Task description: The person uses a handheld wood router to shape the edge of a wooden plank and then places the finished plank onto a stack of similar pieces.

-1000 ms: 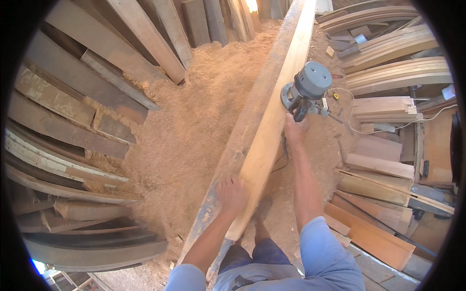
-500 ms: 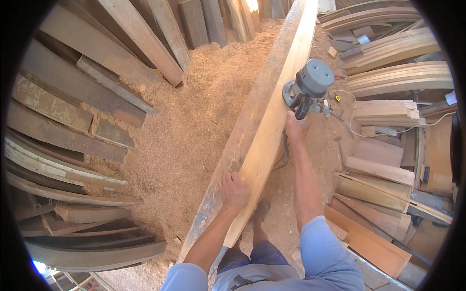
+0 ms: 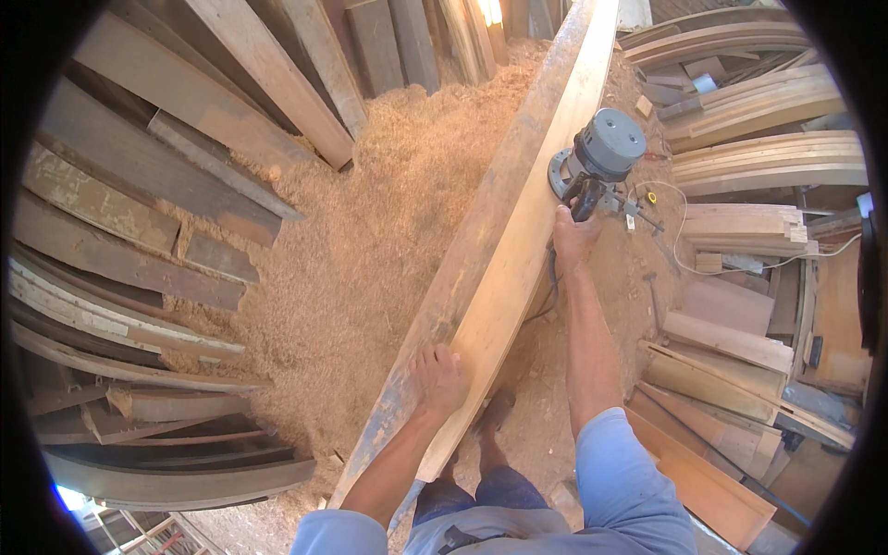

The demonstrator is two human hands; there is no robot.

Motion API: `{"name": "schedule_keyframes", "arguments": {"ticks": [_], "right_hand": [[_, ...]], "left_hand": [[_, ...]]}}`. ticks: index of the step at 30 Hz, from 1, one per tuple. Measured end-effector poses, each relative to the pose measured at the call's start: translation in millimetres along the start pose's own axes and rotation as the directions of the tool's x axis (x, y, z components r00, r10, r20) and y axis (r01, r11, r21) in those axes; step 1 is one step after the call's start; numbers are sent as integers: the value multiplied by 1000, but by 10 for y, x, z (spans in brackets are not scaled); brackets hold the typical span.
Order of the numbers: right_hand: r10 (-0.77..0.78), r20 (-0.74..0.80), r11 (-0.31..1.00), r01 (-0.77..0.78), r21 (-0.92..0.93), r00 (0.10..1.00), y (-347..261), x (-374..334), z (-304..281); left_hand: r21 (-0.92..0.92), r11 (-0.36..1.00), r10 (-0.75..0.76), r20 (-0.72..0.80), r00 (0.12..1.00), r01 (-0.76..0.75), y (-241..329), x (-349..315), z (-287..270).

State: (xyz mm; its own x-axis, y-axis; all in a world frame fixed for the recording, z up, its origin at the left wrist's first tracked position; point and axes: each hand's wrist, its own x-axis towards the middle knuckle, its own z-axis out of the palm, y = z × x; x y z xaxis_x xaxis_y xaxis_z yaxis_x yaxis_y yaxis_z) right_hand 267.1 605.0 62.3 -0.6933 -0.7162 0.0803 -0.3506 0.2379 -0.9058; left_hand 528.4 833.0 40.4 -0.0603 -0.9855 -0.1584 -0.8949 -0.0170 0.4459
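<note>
My right hand (image 3: 575, 236) is wrapped around the black handle of a router (image 3: 610, 146) with a grey, cylindrical motor housing. The router's round base sits on a long, pale wooden board (image 3: 518, 268), near its right edge. That board runs diagonally away from me along a worn, paint-stained bench plank (image 3: 462, 250). Closer to my body, my left hand (image 3: 442, 377) rests across the board's left side, its fingers laid over onto the old plank. The router's bit is hidden beneath its base.
Stacked dark planks (image 3: 139, 250) line the left side. A thick bed of wood shavings (image 3: 342, 277) covers the ground beside the bench. On the right lie piles of curved wooden pieces (image 3: 768, 162) and a pale cord (image 3: 685, 222). A hammer-like tool (image 3: 651, 296) lies on the floor.
The view has shifted slightly, so the board and router appear a little farther right. My left hand appears slightly closer to my body. My right hand keeps its hold on the router.
</note>
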Motion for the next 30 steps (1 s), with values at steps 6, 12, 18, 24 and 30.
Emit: {"name": "schedule_keyframes", "arguments": {"ticks": [6, 12, 18, 24, 30], "right_hand": [[-59, -21, 998, 59, -4, 998, -21, 150, 7], [-90, -40, 995, 92, 34, 995, -60, 284, 79], [-37, 23, 999, 36, 40, 999, 10, 495, 69], [-88, -5, 995, 88, 37, 996, -41, 631, 151], [-112, -37, 992, 113, 52, 993, -31, 822, 210]], "left_hand": [[4, 1000, 22, -12, 1000, -22, -2, 10, 0], [56, 998, 5, 1, 1000, -5, 14, -15, -47], [45, 998, 33, -9, 999, -33, 31, 46, -47], [7, 1000, 22, 16, 1000, -22, -17, 19, -37], [40, 999, 20, 19, 1000, -21, 10, 51, -68]]}}
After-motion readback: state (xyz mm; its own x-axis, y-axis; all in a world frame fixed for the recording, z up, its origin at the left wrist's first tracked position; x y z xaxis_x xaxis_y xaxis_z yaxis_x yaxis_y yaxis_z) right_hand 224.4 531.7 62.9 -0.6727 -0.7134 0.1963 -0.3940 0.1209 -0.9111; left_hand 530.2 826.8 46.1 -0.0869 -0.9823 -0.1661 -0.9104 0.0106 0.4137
